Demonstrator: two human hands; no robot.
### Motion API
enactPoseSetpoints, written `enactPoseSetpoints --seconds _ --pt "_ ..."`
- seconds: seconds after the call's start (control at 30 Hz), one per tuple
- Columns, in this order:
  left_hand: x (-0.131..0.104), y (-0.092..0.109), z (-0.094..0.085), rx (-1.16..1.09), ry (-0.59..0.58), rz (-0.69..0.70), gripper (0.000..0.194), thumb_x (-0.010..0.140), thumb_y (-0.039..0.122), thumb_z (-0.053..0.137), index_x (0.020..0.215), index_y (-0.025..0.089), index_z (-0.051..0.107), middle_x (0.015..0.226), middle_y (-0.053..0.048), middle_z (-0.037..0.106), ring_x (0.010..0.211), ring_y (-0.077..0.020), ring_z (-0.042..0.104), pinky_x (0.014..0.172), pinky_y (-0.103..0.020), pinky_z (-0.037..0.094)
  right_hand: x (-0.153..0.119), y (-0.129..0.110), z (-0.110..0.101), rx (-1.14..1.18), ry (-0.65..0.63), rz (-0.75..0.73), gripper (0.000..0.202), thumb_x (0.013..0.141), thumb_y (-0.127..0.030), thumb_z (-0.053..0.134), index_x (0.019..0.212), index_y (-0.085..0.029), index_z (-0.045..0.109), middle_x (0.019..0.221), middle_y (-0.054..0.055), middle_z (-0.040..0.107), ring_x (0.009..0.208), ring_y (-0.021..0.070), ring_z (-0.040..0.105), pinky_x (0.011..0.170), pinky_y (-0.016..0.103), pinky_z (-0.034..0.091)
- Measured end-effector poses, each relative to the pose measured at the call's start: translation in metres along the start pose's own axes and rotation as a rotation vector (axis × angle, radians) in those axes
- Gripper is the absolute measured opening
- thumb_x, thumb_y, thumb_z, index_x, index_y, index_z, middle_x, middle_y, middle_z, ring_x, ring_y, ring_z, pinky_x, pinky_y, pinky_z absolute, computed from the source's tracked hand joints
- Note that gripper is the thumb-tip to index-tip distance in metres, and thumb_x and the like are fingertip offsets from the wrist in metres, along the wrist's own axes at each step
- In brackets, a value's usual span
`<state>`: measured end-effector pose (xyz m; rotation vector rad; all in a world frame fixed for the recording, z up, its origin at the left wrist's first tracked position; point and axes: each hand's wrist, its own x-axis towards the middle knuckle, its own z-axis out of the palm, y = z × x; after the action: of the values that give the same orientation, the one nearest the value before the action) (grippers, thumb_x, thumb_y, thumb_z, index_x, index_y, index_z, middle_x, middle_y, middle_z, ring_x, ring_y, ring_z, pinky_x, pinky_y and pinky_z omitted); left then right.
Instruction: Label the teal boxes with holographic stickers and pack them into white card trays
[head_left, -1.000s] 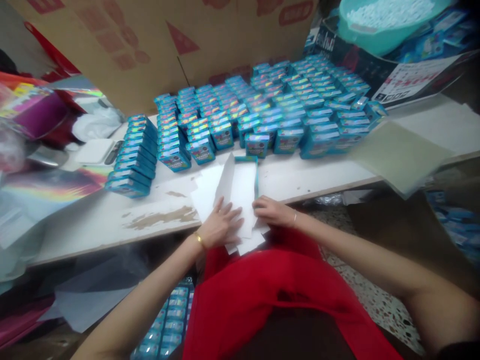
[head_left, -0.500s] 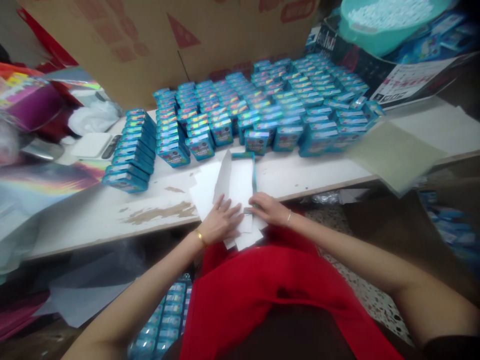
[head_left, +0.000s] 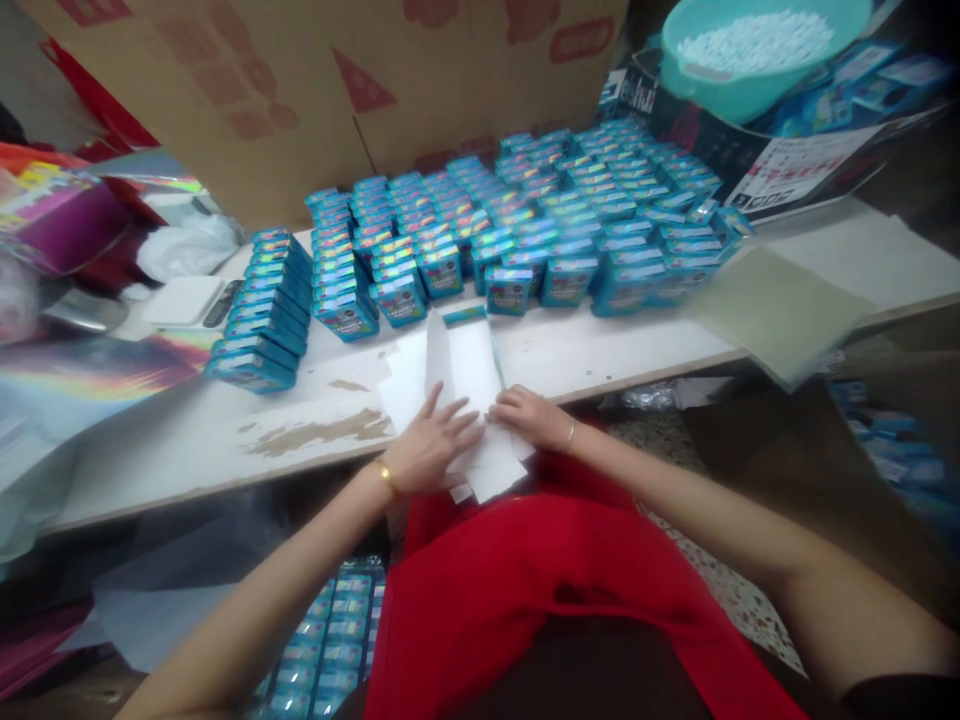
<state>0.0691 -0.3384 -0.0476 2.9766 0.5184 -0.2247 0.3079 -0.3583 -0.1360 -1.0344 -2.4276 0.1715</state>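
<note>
An unfolded cardboard box blank [head_left: 470, 362], white inside with a blue strip at its far end, lies in front of me at the table's edge. Its left panel [head_left: 437, 352] stands partly upright. My left hand [head_left: 429, 447] rests on the near part of the card, fingers spread. Across from it, my right hand [head_left: 531, 416] has its fingers curled and pressed onto the card's right edge. More white blanks [head_left: 405, 385] are spread beneath and to the left, some jutting over the table's front edge.
Rows of filled-out blue boxes [head_left: 506, 290] stand across the table [head_left: 315, 430]. A large brown carton [head_left: 292, 80] rises behind them. At the back right is a turquoise bowl [head_left: 731, 90] of white pieces; a white scale [head_left: 180, 303] sits left, a pale sheet [head_left: 780, 305] right.
The blank's far end has swung slightly left, and its blue right side shows less. My right hand has shifted a little left along with the card. The view has also moved slightly.
</note>
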Motion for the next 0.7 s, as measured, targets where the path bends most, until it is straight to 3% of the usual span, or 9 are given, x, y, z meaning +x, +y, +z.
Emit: enactPoseSetpoints --seconds 0.07,0.1,0.2,0.33,0.47,0.6,0.7 --pt "-0.006 -0.012 -0.005 0.036 0.019 -0.035 0.067 0.074 0.034 0.070 0.136 0.022 0.045 0.146 -0.012 0.042 0.140 -0.0338 0.027 0.114 -0.062 0.001 -0.002 0.003 -0.002 0.038 -0.004 -0.044 0.027 0.094 -0.014 0.038 0.111 -0.017 0.059 0.101 0.011 0.058 0.088 0.0202 0.050 0.076 0.034 0.047" --pt "-0.008 -0.019 -0.005 0.048 0.030 -0.047 0.058 0.078 0.028 0.066 0.133 0.022 0.048 0.145 -0.011 0.043 0.140 -0.0317 0.028 0.114 -0.061 0.003 -0.004 0.005 -0.002 0.053 0.006 -0.053 0.029 0.094 -0.013 0.038 0.113 -0.017 0.058 0.107 0.012 0.057 0.092 0.0206 0.051 0.078 0.035 0.048" --pt "-0.009 -0.036 0.001 0.033 0.055 -0.014 0.024 0.090 0.016 0.048 0.108 0.022 0.063 0.123 -0.006 0.062 0.127 -0.0210 0.045 0.117 -0.052 0.013 -0.006 0.006 0.003 0.099 0.080 -0.053 0.030 0.094 -0.013 0.038 0.116 -0.016 0.058 0.111 0.014 0.056 0.097 0.0214 0.054 0.078 0.036 0.051" --pt "0.003 -0.042 0.005 -0.007 0.150 -0.007 0.027 0.095 0.024 0.041 0.088 0.021 0.066 0.089 -0.003 0.068 0.097 -0.0162 0.056 0.110 -0.043 0.027 -0.008 0.006 0.010 0.162 0.193 0.007 0.027 0.096 -0.015 0.037 0.113 -0.014 0.057 0.099 0.013 0.062 0.092 0.0206 0.057 0.079 0.037 0.053" --pt "0.017 -0.031 0.004 -0.051 0.206 -0.154 0.032 0.094 0.032 0.042 0.075 0.018 0.064 0.071 -0.004 0.063 0.073 -0.0164 0.052 0.085 -0.037 0.038 -0.013 0.007 0.004 0.172 0.171 -0.044 0.029 0.096 -0.030 0.043 0.116 -0.014 0.057 0.108 0.016 0.063 0.099 0.0229 0.059 0.083 0.040 0.054" --pt "0.026 -0.023 -0.002 -0.195 0.302 -0.384 0.038 0.095 0.038 0.042 0.070 0.017 0.061 0.067 -0.002 0.063 0.065 -0.0145 0.050 0.077 -0.034 0.036 -0.022 0.005 -0.009 0.171 0.038 -0.064 0.074 0.081 -0.059 0.060 0.134 -0.010 0.045 0.127 0.022 0.055 0.117 0.0317 0.052 0.096 0.049 0.048" --pt "0.031 -0.022 -0.009 -0.231 0.282 -0.428 0.035 0.094 0.038 0.044 0.070 0.018 0.061 0.068 -0.002 0.064 0.066 -0.0148 0.052 0.079 -0.036 0.037 -0.026 0.002 -0.012 0.132 0.000 -0.036 0.077 0.083 -0.056 0.058 0.138 -0.007 0.040 0.132 0.024 0.050 0.123 0.0334 0.047 0.099 0.051 0.044"
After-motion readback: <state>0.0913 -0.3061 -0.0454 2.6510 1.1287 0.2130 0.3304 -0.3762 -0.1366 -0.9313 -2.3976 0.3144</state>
